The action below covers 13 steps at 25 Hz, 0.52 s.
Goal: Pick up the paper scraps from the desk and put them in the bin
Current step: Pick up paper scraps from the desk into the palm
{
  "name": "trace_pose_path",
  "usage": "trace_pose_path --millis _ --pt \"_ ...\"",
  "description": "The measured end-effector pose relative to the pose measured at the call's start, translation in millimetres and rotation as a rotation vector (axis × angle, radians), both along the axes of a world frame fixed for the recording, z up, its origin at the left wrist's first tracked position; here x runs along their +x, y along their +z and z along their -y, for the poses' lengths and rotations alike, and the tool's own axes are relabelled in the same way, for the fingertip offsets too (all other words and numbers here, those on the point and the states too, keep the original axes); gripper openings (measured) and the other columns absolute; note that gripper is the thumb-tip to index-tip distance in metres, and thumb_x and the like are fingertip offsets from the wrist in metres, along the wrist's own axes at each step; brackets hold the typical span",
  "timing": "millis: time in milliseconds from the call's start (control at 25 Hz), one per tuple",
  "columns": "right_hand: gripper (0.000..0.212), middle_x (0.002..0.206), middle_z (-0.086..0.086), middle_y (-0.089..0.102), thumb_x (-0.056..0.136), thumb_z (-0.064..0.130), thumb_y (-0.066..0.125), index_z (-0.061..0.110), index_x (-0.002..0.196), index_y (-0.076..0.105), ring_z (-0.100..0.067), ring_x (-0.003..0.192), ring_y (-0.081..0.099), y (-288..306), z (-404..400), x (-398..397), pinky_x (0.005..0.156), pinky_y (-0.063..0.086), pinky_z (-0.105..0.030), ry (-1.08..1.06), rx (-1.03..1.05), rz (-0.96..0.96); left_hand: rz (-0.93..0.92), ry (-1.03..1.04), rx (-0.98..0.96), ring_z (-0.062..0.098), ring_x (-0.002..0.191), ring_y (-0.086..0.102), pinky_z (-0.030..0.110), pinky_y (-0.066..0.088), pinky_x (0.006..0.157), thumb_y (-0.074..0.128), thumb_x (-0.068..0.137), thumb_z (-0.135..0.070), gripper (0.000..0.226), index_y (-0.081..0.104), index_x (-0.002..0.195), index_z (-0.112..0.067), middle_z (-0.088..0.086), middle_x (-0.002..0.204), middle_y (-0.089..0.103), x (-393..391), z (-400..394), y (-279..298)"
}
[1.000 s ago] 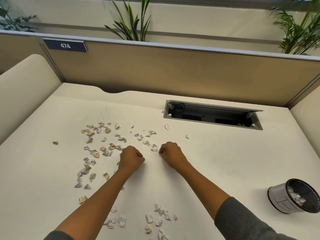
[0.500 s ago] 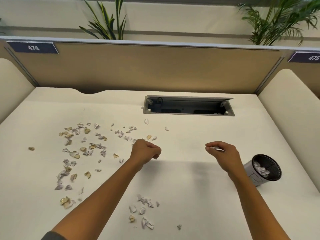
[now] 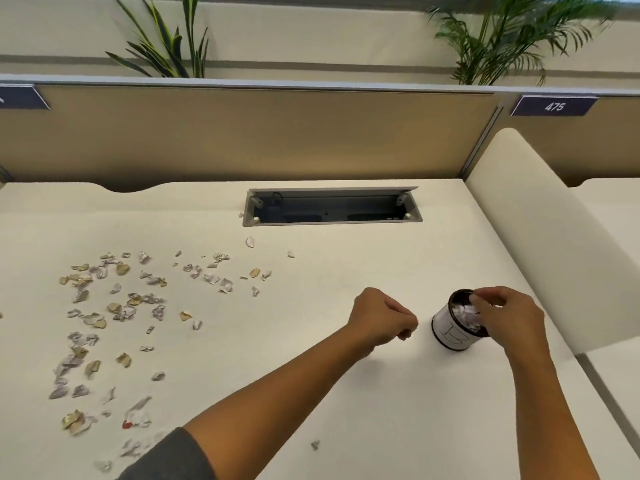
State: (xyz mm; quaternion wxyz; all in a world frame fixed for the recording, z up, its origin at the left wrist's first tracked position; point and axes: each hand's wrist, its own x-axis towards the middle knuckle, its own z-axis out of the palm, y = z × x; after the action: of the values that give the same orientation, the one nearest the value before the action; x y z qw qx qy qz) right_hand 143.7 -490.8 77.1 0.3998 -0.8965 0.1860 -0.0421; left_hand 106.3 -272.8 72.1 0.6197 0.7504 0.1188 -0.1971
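Cream desk (image 3: 346, 393), scattered paper scraps (image 3: 114, 306), right hand (image 3: 505, 317) over bin (image 3: 450, 327)

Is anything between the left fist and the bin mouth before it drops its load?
Nothing on the desk does: bare surface separates the left hand from the bin. But the right hand hovers over the bin's mouth, fingers pinching above the scraps inside, covering much of the opening.
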Motion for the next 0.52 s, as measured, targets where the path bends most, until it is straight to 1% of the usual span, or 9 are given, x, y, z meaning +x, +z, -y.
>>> trace_pose_path --millis 120,160,200,240,280,360,440,520 --pt "0.013 0.102 0.001 0.072 0.093 0.02 0.061 0.026 0.094 0.073 -0.01 0.067 0.07 -2.5 12.6 0.8 0.079 0.056 -0.036 -0.049 0.097 0.024 0.027 -0.04 0.0 0.011 0.053 0.062 0.019 0.051 0.052 0.07 0.066 -0.007 0.009 0.077 0.07 -0.007 0.011 0.065 0.073 9.9 41.8 8.8" --pt "0.015 0.104 0.0 0.072 0.094 0.02 0.06 0.027 0.095 0.073 -0.011 0.066 0.071 -2.8 16.8 0.1 0.082 0.058 -0.039 -0.077 0.133 0.045 0.031 -0.042 0.002 0.011 0.053 0.062 0.015 0.047 0.048 0.071 0.067 -0.007 0.009 0.078 0.073 -0.007 0.009 0.063 0.071 14.1 53.8 11.2" --pt "0.015 0.104 -0.001 0.072 0.093 0.021 0.059 0.027 0.095 0.073 -0.011 0.065 0.072 -2.9 19.9 -1.2 0.084 0.058 -0.041 -0.097 0.173 0.067 0.03 -0.042 -0.001 0.011 0.054 0.062 0.014 0.046 0.047 0.072 0.068 -0.007 0.01 0.078 0.076 -0.007 0.006 0.064 0.07 18.8 64.4 13.2" --pt "0.015 0.104 -0.002 0.072 0.093 0.022 0.059 0.027 0.094 0.073 -0.007 0.063 0.071 -2.6 22.2 -3.5 0.085 0.059 -0.042 -0.109 0.219 0.088 0.027 -0.044 -0.007 0.012 0.058 0.064 0.016 0.049 0.05 0.074 0.069 -0.008 0.01 0.078 0.078 -0.008 0.004 0.066 0.07 23.5 74.0 14.6" --pt "0.015 0.104 -0.001 0.072 0.093 0.022 0.059 0.027 0.094 0.073 -0.002 0.062 0.071 -2.1 24.2 -6.2 0.085 0.059 -0.043 -0.113 0.264 0.105 0.029 -0.049 -0.01 0.013 0.063 0.066 0.019 0.052 0.057 0.074 0.069 -0.008 0.011 0.079 0.079 -0.009 0.002 0.068 0.071 28.2 83.2 15.8" --pt "0.014 0.105 0.004 0.072 0.093 0.023 0.06 0.027 0.094 0.073 0.006 0.069 0.069 -1.5 27.6 -11.7 0.086 0.059 -0.043 -0.1 0.324 0.121 0.064 -0.073 0.026 0.015 0.074 0.068 0.025 0.057 0.069 0.071 0.072 -0.007 0.013 0.079 0.082 -0.01 0.0 0.071 0.07 35.5 97.8 16.5" --pt "0.014 0.104 0.008 0.072 0.092 0.023 0.061 0.027 0.095 0.074 0.004 0.074 0.071 -1.1 30.4 -15.8 0.088 0.058 -0.043 -0.082 0.375 0.133 0.142 -0.121 0.112 0.016 0.083 0.067 0.029 0.057 0.076 0.069 0.075 -0.005 0.015 0.079 0.085 -0.009 0.002 0.079 0.071 39.3 108.2 13.6" --pt "0.014 0.101 0.009 0.073 0.092 0.02 0.062 0.027 0.092 0.074 -0.001 0.08 0.072 -1.4 32.1 -17.9 0.089 0.058 -0.041 -0.075 0.432 0.148 0.21 -0.144 0.2 0.019 0.092 0.067 0.031 0.056 0.082 0.067 0.078 -0.003 0.018 0.078 0.092 -0.007 0.007 0.094 0.074 38.5 114.5 6.9"
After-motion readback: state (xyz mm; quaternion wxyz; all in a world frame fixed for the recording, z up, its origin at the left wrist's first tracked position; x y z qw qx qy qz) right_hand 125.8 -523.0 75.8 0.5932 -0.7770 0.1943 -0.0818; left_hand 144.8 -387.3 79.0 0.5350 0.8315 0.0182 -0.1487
